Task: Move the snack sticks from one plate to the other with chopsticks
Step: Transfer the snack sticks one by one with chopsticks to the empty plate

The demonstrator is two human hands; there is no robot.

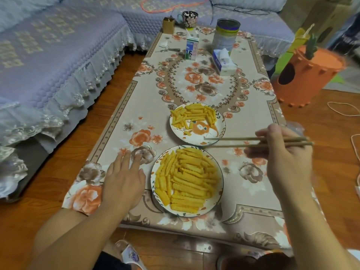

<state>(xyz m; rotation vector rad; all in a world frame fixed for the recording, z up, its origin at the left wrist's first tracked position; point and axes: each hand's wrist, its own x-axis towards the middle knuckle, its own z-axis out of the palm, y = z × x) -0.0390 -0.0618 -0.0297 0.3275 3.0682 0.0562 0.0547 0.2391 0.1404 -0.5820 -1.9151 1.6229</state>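
Two white patterned plates sit on the floral table. The near plate is heaped with yellow crinkle snack sticks. Sticks on the far plate cover only its back half. My right hand grips a pair of wooden chopsticks that point left. Their tips hover over the near rim of the far plate, a little apart, with nothing between them. My left hand rests flat on the tablecloth just left of the near plate, fingers spread.
Farther back on the table stand a milk carton, a tissue pack, a large tin, a cup and a small brown box. A sofa runs along the left. An orange bin stands at the right.
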